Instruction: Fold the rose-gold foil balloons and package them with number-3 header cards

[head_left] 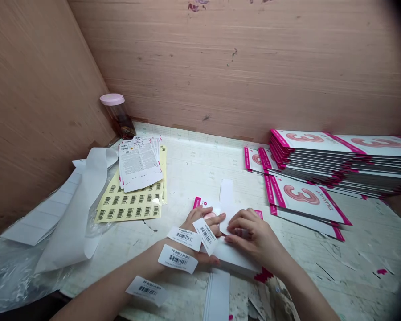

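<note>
White card (227,209) is being pressed flat by both hands (200,225), (254,234), fingers curled on it; barcode labels (177,258) are waiting on the left arm, stacked packets (337,162) are lying nearby.

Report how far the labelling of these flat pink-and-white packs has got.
Done: hard to say; a small pile of packs lies face down on a yellow barcode sheet. In hand: both the left hand and right hand press on a white pack, with four barcode labels stuck along the left arm. Left: apparently the tall pink stacks at right.
</note>
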